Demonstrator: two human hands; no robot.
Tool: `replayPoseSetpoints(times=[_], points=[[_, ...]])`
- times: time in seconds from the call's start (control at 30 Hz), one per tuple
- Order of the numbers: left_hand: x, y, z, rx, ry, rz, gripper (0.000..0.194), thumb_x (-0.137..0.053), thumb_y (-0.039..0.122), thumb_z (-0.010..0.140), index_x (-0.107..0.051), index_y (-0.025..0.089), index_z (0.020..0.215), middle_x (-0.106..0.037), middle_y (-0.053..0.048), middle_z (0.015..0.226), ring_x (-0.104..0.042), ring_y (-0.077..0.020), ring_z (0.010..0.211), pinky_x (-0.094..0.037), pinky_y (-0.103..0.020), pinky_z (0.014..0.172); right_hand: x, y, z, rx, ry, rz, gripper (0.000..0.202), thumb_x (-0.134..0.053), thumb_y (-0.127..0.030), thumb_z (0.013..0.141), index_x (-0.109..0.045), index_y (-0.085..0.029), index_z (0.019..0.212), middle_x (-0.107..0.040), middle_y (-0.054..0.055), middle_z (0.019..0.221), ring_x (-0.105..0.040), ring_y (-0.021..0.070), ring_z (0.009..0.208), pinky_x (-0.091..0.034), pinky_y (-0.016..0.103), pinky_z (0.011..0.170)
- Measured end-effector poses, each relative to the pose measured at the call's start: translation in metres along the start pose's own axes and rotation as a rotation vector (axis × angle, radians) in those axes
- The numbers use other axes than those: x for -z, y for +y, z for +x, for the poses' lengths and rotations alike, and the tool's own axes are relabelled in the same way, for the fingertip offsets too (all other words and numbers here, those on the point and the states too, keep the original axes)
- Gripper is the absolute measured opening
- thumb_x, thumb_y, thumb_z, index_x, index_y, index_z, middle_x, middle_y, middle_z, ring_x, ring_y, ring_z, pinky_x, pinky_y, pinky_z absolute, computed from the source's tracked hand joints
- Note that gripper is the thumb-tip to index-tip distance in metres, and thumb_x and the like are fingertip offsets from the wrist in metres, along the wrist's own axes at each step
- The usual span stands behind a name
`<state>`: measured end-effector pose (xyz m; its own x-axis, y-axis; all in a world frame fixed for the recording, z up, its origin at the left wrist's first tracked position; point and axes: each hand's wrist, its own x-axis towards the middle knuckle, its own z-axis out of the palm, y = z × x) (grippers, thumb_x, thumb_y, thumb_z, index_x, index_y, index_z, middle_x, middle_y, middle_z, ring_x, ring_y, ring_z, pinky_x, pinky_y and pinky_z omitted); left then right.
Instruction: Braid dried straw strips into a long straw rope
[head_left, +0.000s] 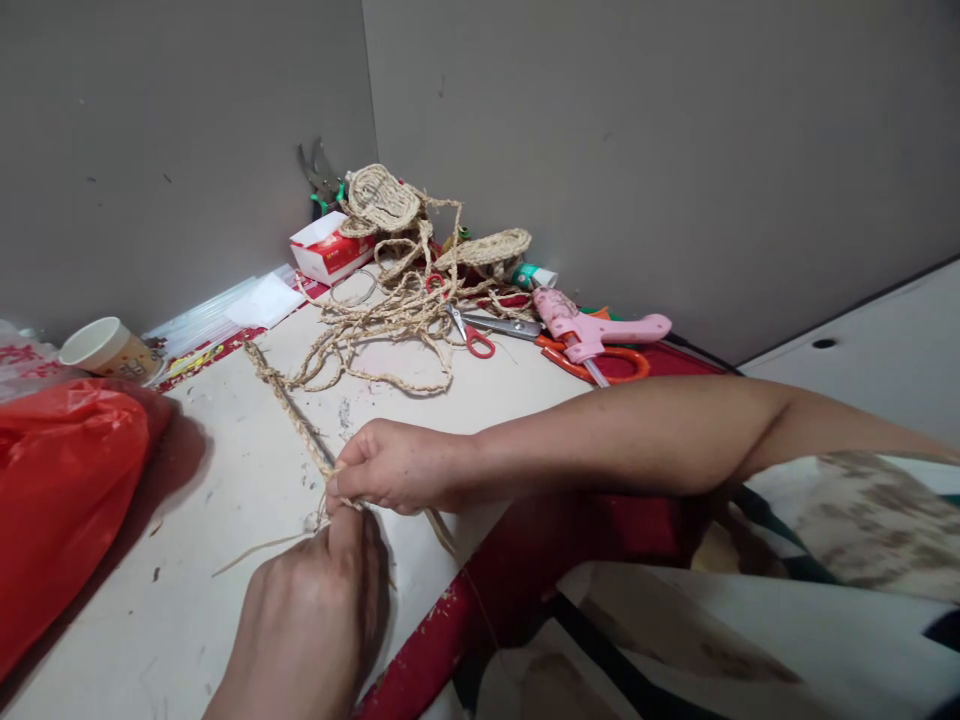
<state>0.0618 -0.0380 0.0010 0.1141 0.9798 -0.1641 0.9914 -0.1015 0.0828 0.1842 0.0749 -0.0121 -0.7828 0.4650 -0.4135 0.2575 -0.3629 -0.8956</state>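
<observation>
A braided straw cord runs from the loose pile down to my two hands, which meet at its near end. My right hand pinches the braid between thumb and fingers. Just below and touching it, my left hand is closed at the same end, its fingertips partly hidden. A loose straw strand sticks out to the left of the hands, and another strand hangs out under my right wrist. Further back, the long cord lies in a tangled heap on the white board.
Coiled straw pieces, a tissue box and pruning shears sit in the corner. Scissors with orange handles, small red scissors and a pink glue gun lie right. A red bag and paper cup stand left.
</observation>
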Motion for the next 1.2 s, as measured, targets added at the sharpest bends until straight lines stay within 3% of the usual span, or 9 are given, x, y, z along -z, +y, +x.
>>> replayPoseSetpoints(times=[0.13, 0.23, 0.27, 0.37, 0.47, 0.63, 0.9, 1.1, 1.2], points=[[0.022, -0.006, -0.005, -0.049, 0.058, -0.385, 0.033, -0.039, 0.036, 0.091, -0.057, 0.022, 0.069, -0.060, 0.000, 0.054, -0.055, -0.0146, 0.046, -0.038, -0.025, 0.050, 0.002, -0.006, -0.002, -0.034, -0.074, 0.081, 0.011, -0.054, -0.021, 0.079, -0.056, -0.013, 0.071, -0.023, -0.012, 0.039, -0.013, 0.0024, 0.035, -0.010, 0.017, 0.033], [0.033, -0.021, 0.005, 0.204, 0.344, -0.662, 0.023, -0.051, 0.040, 0.086, -0.060, 0.022, 0.077, -0.062, 0.001, 0.064, -0.057, -0.0146, 0.059, -0.042, -0.022, 0.053, 0.003, -0.010, -0.003, -0.023, -0.141, 0.131, 0.013, -0.052, -0.020, 0.081, -0.055, -0.012, 0.071, -0.022, -0.013, 0.041, -0.012, 0.0021, 0.036, -0.009, 0.015, 0.033], [0.033, -0.025, 0.011, 0.288, 0.364, -0.791, 0.020, -0.055, 0.040, 0.083, -0.062, 0.021, 0.086, -0.065, 0.000, 0.070, -0.060, -0.0159, 0.066, -0.044, -0.022, 0.058, 0.004, -0.010, -0.002, -0.021, -0.155, 0.141, 0.012, -0.051, -0.019, 0.080, -0.055, -0.012, 0.071, -0.022, -0.013, 0.041, -0.012, 0.0020, 0.035, -0.010, 0.014, 0.033], [0.023, -0.030, 0.026, 0.407, 0.149, -1.264, 0.026, -0.062, 0.037, 0.078, -0.063, 0.017, 0.095, -0.066, -0.002, 0.076, -0.061, -0.0172, 0.073, -0.047, -0.024, 0.066, 0.005, -0.010, -0.001, -0.016, -0.190, 0.155, 0.012, -0.049, -0.018, 0.081, -0.056, -0.012, 0.073, -0.026, -0.012, 0.041, -0.013, 0.0017, 0.035, -0.011, 0.013, 0.033], [0.012, -0.024, 0.032, 0.404, -0.058, -1.557, 0.023, -0.060, 0.038, 0.079, -0.060, 0.016, 0.073, -0.057, -0.001, 0.064, -0.052, -0.0128, 0.060, -0.044, -0.022, 0.058, 0.008, -0.009, 0.000, -0.016, -0.224, 0.127, 0.013, -0.049, -0.020, 0.081, -0.056, -0.012, 0.073, -0.033, -0.011, 0.042, -0.015, 0.0015, 0.034, -0.010, 0.014, 0.033], [0.011, -0.025, 0.030, 0.499, -0.046, -1.463, 0.031, -0.063, 0.041, 0.075, -0.050, 0.016, 0.061, -0.028, 0.007, 0.052, -0.019, -0.0062, 0.045, -0.016, -0.018, 0.040, 0.013, -0.013, 0.001, -0.009, -0.263, 0.063, 0.012, -0.051, -0.019, 0.081, -0.055, -0.012, 0.072, -0.023, -0.013, 0.042, -0.012, 0.0017, 0.035, -0.010, 0.014, 0.034], [0.012, -0.042, 0.033, 0.397, -0.125, -1.341, 0.032, -0.059, 0.045, 0.078, -0.054, 0.017, 0.061, -0.024, 0.007, 0.053, -0.019, -0.0086, 0.048, -0.016, -0.021, 0.042, 0.022, -0.015, 0.006, 0.066, -0.268, -0.166, 0.015, -0.051, -0.020, 0.084, -0.057, -0.011, 0.073, -0.031, -0.010, 0.042, -0.022, 0.0037, 0.037, -0.015, 0.019, 0.035], [0.010, -0.044, 0.033, 0.395, -0.224, -1.369, 0.037, -0.065, 0.052, 0.075, -0.061, 0.016, 0.075, -0.038, 0.005, 0.055, -0.021, -0.0077, 0.048, -0.014, -0.021, 0.045, 0.025, -0.012, 0.010, 0.187, -0.250, -0.315, 0.015, -0.052, -0.017, 0.083, -0.061, -0.008, 0.075, -0.049, -0.005, 0.058, -0.037, 0.0033, 0.050, -0.029, 0.018, 0.049], [0.008, -0.046, 0.032, 0.412, -0.226, -1.377, 0.037, -0.066, 0.052, 0.076, -0.062, 0.015, 0.076, -0.042, 0.004, 0.057, -0.021, -0.0064, 0.048, -0.014, -0.021, 0.045, 0.028, -0.021, 0.005, 0.197, -0.180, -0.509, 0.013, -0.053, -0.019, 0.083, -0.061, -0.010, 0.077, -0.048, -0.005, 0.059, -0.038, 0.0044, 0.054, -0.031, 0.018, 0.053]])
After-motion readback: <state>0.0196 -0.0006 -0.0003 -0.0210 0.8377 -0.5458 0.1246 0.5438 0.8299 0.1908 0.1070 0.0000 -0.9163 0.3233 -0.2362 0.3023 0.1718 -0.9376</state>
